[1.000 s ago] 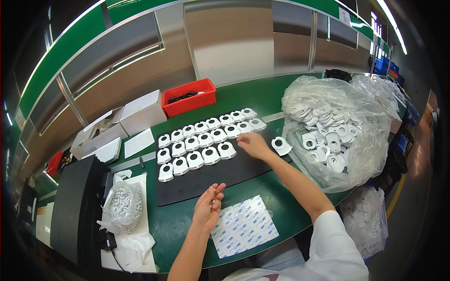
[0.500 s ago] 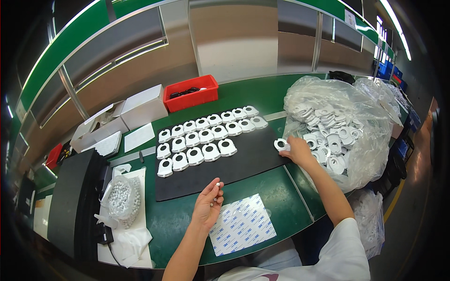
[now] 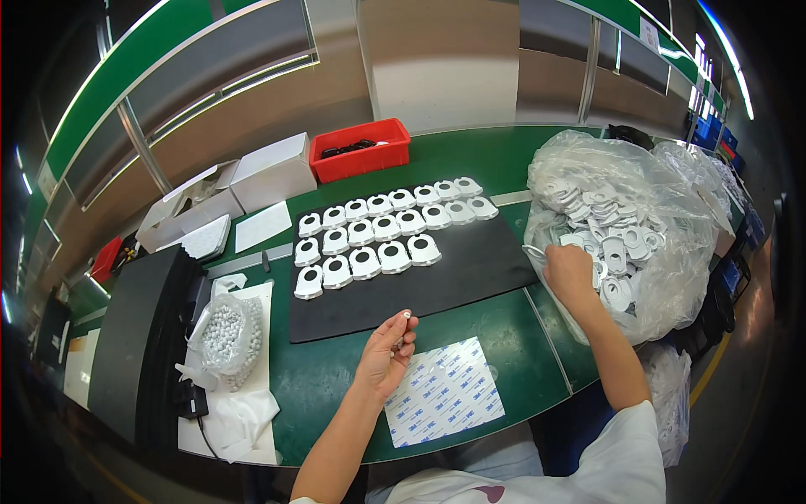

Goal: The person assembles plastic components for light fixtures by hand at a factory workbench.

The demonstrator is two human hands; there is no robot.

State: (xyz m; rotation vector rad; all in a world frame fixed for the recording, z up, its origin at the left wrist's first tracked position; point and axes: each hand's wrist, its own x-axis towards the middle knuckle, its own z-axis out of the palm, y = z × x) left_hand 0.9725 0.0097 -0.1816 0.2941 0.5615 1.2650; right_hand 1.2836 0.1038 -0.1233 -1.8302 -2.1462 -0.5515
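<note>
Grips a white part in the right hand by the clear bag, pinching a small white piece in the left hand.

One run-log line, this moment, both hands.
left hand: pinching small white bead | right hand: holding white plate, beside clear plastic bag | black mat: three rows of white cutout plates

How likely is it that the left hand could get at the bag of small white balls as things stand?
Probably yes: nothing seems to stand between the left hand and the bag; that stretch is mostly bare green table. The hand does hold a small white piece, though.
</note>
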